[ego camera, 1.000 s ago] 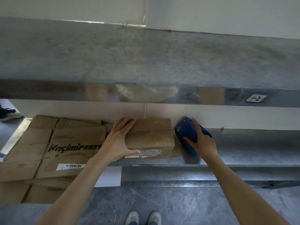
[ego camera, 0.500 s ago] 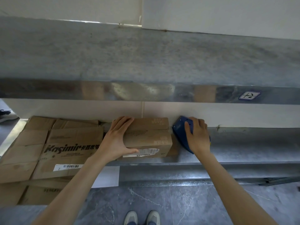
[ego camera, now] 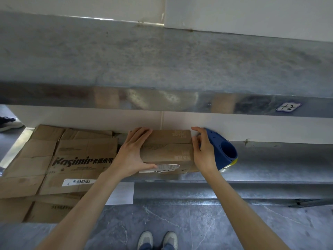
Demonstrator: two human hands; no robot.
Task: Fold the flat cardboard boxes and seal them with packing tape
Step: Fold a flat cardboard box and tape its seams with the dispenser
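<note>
A small brown cardboard box (ego camera: 167, 150), closed, is pressed onto the grey metal shelf (ego camera: 270, 159) under the straight, spread fingers of the left hand (ego camera: 133, 156). At its right end, a blue plastic tape dispenser (ego camera: 225, 150) is held by the fingers of the right hand (ego camera: 203, 154).

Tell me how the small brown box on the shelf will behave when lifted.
The small box is probably light: it is plain cardboard and looks small under the left hand. It is likely fairly stiff, since its edges stand square, though the worn top seam could give. It shouldn't roll, but it may slide on the smooth metal shelf.
</note>
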